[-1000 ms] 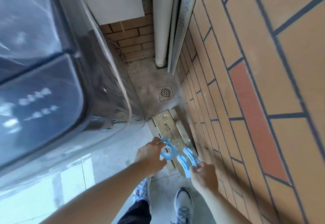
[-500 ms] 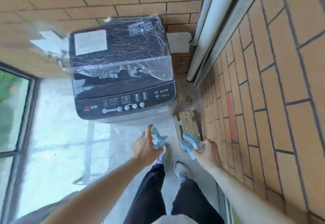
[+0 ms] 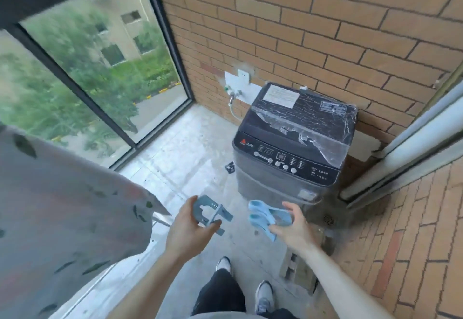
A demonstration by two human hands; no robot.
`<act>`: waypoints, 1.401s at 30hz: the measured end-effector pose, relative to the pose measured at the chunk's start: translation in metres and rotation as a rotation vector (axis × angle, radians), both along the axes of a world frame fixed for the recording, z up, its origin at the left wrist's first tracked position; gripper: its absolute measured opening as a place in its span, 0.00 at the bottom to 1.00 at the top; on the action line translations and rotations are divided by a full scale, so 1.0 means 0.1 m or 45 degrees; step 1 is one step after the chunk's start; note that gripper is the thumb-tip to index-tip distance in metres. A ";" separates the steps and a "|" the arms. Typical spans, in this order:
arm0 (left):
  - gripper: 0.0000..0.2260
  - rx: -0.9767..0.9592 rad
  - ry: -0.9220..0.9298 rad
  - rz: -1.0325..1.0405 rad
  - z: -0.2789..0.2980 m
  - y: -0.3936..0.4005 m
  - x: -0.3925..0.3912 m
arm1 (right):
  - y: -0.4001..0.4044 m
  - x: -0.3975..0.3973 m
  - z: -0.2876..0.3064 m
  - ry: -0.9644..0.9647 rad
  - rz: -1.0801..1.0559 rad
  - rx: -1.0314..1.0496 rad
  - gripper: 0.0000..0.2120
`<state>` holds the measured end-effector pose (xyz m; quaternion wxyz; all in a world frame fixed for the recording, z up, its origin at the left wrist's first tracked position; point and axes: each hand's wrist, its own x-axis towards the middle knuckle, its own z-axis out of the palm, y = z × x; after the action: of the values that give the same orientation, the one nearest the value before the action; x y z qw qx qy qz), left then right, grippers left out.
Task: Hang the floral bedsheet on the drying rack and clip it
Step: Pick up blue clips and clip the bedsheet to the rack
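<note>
The floral bedsheet [image 3: 65, 206], pale with dark leaf prints, hangs at the left and fills the lower left of the view; whatever it hangs on is hidden. My left hand [image 3: 186, 228] holds a large blue-grey clip [image 3: 209, 212] between thumb and fingers, just right of the sheet's edge. In my right hand [image 3: 292, 228] are light blue clips [image 3: 266, 216], two as far as I can tell. Both hands are at waist height above the concrete floor.
A dark top-loading washing machine [image 3: 293, 148] with torn plastic film stands ahead against the brick wall [image 3: 313, 30]. A big window [image 3: 95, 68] runs along the left. A white pipe [image 3: 411, 138] and a wooden block [image 3: 298, 268] are at the right, near a floor drain [image 3: 328, 219].
My view has swung up and left from the floor corner to the window and the sheet. Both hands keep their clips and have risen and spread slightly apart.
</note>
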<state>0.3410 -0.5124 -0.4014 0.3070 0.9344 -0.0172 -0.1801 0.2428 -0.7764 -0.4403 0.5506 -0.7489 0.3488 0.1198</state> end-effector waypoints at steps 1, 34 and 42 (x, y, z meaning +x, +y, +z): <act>0.37 -0.035 -0.035 0.088 0.11 0.17 -0.07 | 0.11 0.07 0.15 -0.041 0.057 0.015 0.34; 0.33 0.320 -1.092 0.580 4.03 3.98 0.41 | 3.67 2.85 4.21 -1.450 1.092 0.330 0.30; 0.25 0.235 -0.936 0.760 4.17 4.00 0.67 | 3.71 3.26 4.48 -1.547 1.202 0.444 0.23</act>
<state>0.4075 -0.1125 0.0153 0.2347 0.9236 0.1603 0.2572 0.5690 -0.4053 0.0076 0.6451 -0.6550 -0.3919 -0.0364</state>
